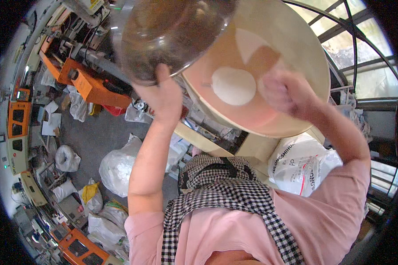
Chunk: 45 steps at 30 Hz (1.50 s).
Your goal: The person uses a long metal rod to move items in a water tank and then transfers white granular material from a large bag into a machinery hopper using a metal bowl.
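My left hand (169,96) grips the lower edge of a shiny round metal lid or basin (172,36), its thumb lying on the reflective face. The metal piece is tilted up beside a large cream hopper-like tub (301,43) and is cut off by the top of the picture. My right hand (287,92), blurred, is curled into a fist over the tub's opening, and I see nothing in it. Below and left of that fist, a rounded white mass (233,86) shows inside the tub; its material is hard to tell.
A printed white plastic sack (298,165) lies below the tub on the right. Orange machine parts (89,86) stick out at left. A filled clear plastic bag (119,169), a wrapped ring-shaped bundle (67,158) and several white sacks (107,225) sit on the grey floor (89,135).
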Each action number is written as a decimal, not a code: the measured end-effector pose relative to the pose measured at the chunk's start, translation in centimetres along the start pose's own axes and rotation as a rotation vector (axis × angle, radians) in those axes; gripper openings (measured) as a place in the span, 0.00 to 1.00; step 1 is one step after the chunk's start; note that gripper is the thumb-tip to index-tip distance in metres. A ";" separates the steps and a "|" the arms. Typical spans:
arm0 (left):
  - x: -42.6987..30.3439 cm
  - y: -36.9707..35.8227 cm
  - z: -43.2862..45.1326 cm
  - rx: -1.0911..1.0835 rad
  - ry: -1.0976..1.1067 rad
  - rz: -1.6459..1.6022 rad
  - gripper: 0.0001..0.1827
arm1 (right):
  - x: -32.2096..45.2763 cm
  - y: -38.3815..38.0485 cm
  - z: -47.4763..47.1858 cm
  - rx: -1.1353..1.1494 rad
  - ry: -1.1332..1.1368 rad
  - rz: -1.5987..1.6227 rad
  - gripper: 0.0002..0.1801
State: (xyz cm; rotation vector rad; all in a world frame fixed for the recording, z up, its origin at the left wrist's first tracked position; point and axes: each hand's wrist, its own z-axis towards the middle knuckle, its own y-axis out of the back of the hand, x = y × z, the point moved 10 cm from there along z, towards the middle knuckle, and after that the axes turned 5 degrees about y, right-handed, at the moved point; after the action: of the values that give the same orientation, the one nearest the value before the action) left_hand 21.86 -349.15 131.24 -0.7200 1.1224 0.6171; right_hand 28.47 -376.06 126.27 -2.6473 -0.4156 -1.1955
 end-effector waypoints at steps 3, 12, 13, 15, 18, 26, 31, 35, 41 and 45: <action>-0.1 7.2 0.1 -0.169 0.071 0.300 0.24 | -5.7 -1.8 -6.2 0.144 -0.159 0.139 0.19; 2.9 29.2 -8.2 -0.607 0.291 0.434 0.23 | -30.6 -15.5 10.9 0.452 -0.461 0.489 0.19; 3.9 30.6 -10.0 -0.643 0.406 0.508 0.23 | -34.3 -16.5 15.3 0.329 -0.466 0.543 0.16; 5.0 33.7 -13.2 -0.703 0.366 0.514 0.24 | -39.7 -19.1 22.6 0.151 -0.445 0.590 0.11; 6.6 37.9 -16.7 -0.678 0.379 0.565 0.28 | -38.2 -23.5 26.0 0.100 -0.402 0.464 0.15; 7.7 38.1 -16.4 -0.633 0.352 0.592 0.26 | -38.5 -21.2 26.4 0.127 -0.299 -0.169 0.28; 16.1 33.6 -16.0 -0.295 0.839 0.272 0.26 | -38.8 -9.7 19.4 0.160 0.315 -0.806 0.13; 24.4 26.5 -19.7 0.078 1.299 0.020 0.24 | -39.6 3.2 11.8 -0.266 0.354 -0.911 0.06; 38.8 18.1 -28.9 0.513 1.659 0.105 0.20 | -48.5 14.0 2.5 -0.560 0.014 -0.381 0.14; 46.6 11.4 -32.2 0.647 1.608 0.115 0.21 | -50.1 14.0 -4.0 -0.830 0.258 -0.742 0.24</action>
State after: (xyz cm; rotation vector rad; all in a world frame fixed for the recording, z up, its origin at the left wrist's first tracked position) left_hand 9.53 -363.26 76.59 -0.4884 2.6654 -0.4437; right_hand -1.28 -398.84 89.92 -2.9834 -1.1211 -2.3227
